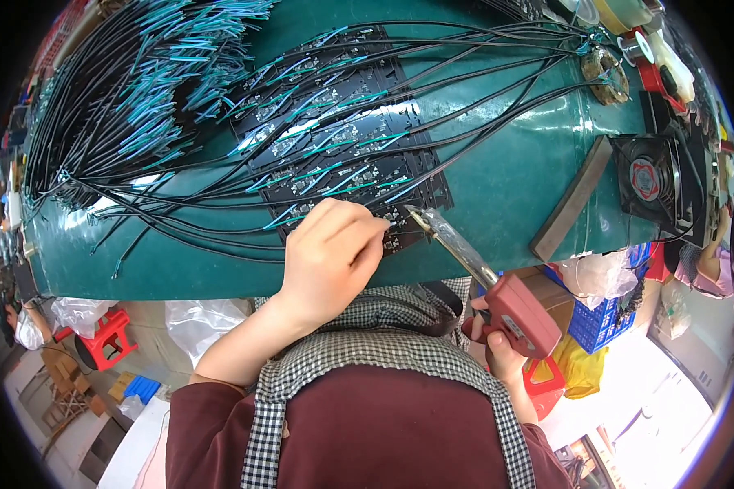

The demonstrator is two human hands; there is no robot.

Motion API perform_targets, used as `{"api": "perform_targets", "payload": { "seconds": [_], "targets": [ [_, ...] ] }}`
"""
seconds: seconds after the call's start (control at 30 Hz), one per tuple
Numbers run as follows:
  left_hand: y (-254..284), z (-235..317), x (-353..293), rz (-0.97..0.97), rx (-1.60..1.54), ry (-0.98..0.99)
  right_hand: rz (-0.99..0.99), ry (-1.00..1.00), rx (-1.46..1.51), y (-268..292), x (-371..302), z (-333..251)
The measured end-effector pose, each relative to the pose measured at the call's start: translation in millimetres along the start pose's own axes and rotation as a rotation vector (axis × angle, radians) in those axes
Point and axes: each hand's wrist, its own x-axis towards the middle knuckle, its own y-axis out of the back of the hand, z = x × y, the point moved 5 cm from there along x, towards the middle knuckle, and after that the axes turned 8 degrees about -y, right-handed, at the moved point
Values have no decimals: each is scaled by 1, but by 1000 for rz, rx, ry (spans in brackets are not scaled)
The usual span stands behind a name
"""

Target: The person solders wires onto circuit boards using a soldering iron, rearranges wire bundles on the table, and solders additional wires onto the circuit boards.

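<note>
A black panel of small circuit boards (359, 122) lies on the green work table, with black cables (465, 110) ending in teal and light-blue wires across it. My left hand (334, 257) is closed over the panel's near edge, fingers curled together; what they pinch is hidden under them. My right hand (501, 350) grips a red soldering gun (523, 316) by its handle, in front of the table's near edge. Its metal barrel (465, 257) slants up and left. The tip (416, 213) is over the panel's near right corner, just right of my left hand.
A large bundle of black cables with teal and blue ends (98, 106) covers the table's left. At the right are a dark bar (575, 200), a black fan (648, 179) and a roll-shaped holder (605, 73). Beyond the near edge are a red stool (106, 338) and a blue crate (599, 322).
</note>
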Motion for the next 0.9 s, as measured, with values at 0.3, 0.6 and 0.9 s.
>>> {"api": "perform_targets", "payload": {
  "seconds": [0.3,0.6,0.9],
  "targets": [
    [0,-3,2,-70,56,27,-3,-87,59,2,7,0],
    [-2,-6,-1,-50,10,-35,-18,-91,3,6,7,6],
    [-3,-4,-2,-46,78,-68,33,-142,14,11,3,12]
  ]
}}
